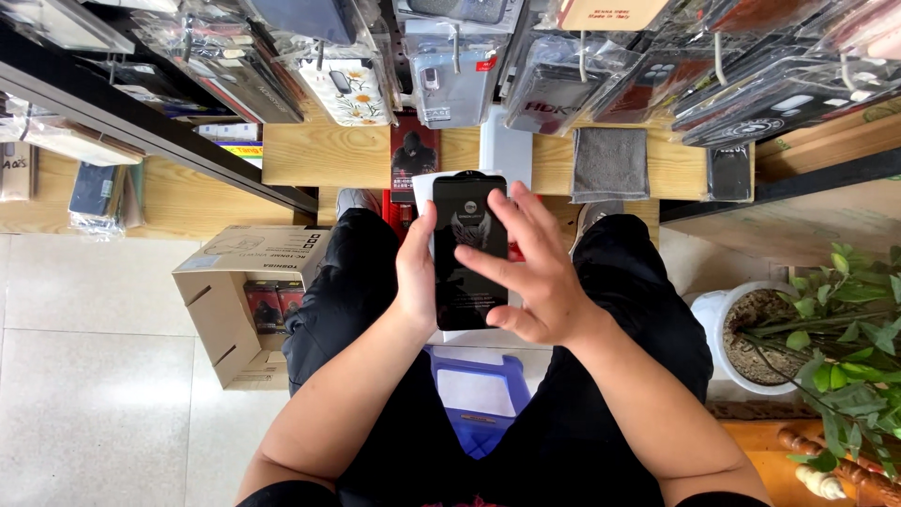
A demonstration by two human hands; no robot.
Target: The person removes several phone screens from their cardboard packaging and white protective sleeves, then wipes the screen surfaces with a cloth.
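Black screen protector (468, 249), glossy and flat, held upright between both hands.

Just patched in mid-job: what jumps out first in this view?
At centre, the left hand grips a flat black pack while the right hand lays its fingers across the front. Racks of hanging phone cases crowd the top, and an open cardboard box sits on the floor at left.

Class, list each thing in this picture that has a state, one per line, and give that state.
black phone: upright, held by left hand
right hand: fingers spread over the phone
cardboard box: open, packets inside
grey cloth: flat on shelf
potted plant: upright
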